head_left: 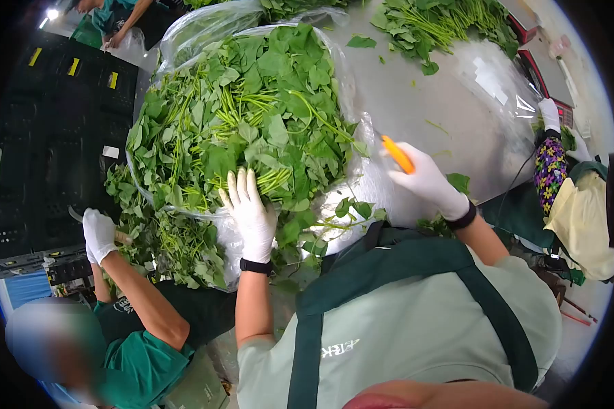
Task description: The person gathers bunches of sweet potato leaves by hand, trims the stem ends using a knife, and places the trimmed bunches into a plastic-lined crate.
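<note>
My left hand (pixel 250 221), in a white glove, lies with its fingers stretched out on the near side of a big heap of leafy greens (pixel 280 129). The heap sits in an opened clear plastic bag (pixel 344 65), with leaves and green stems spread over its top. To the right of the heap, my gloved right hand (pixel 430 183) is closed around an orange-handled knife (pixel 398 155). Its handle points up and to the left; the blade is hard to make out. Below that hand, crumpled clear plastic (pixel 375 194) and some loose sprigs (pixel 351 210) lie on the table.
At left, a co-worker's gloved hand (pixel 99 235) is beside more greens (pixel 187 249) and black crates (pixel 61 150). More bunches (pixel 450 27) lie at the back of the metal table (pixel 416 102). Another person's gloved hand (pixel 549 114) is at the right by a plastic bag (pixel 498 85).
</note>
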The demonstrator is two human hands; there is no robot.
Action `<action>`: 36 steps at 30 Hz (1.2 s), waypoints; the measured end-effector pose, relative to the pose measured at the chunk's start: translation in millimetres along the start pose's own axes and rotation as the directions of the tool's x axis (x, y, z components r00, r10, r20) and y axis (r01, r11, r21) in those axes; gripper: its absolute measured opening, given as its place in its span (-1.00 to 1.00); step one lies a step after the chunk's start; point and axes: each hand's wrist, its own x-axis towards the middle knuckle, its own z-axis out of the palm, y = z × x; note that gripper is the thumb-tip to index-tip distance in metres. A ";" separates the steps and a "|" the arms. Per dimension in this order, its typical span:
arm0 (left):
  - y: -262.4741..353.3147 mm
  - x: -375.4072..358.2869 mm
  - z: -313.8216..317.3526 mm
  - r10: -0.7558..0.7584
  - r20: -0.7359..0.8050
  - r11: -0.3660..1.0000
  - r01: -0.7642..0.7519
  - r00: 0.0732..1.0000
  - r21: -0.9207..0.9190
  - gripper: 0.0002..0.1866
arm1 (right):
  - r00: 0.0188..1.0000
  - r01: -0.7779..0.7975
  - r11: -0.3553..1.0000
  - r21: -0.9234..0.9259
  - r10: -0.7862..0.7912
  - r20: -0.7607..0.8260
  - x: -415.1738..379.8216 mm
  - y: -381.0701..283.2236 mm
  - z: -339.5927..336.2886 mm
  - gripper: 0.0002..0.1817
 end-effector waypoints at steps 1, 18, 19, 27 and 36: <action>6.0 -1.7 -2.7 -0.003 -0.001 1.000 0.003 1.000 -0.001 -0.16 | 0.992 0.098 0.994 0.055 -0.102 0.076 12.7 -17.4 8.3 -0.64; 55.7 -62.5 37.0 -0.491 0.523 -0.697 0.045 0.697 -0.716 -0.48 | 0.747 0.662 0.654 -0.368 -0.530 0.402 99.4 -81.0 179.9 -0.75; 63.1 -46.5 26.6 -0.455 0.526 -0.736 0.029 0.718 -0.677 -0.45 | 0.769 0.609 0.719 -0.334 -0.432 0.471 91.4 -74.4 180.0 -0.63; 45.1 -79.4 95.9 -0.477 0.583 -0.807 -0.065 0.657 -0.587 -0.62 | 0.878 0.096 0.984 0.152 -0.156 0.452 43.0 -10.2 169.6 -0.70; 44.7 -120.6 107.7 -0.418 0.438 -0.752 -0.033 0.796 -0.658 -0.56 | 0.829 0.067 0.995 -0.074 -0.014 0.559 58.1 -37.4 173.7 -0.58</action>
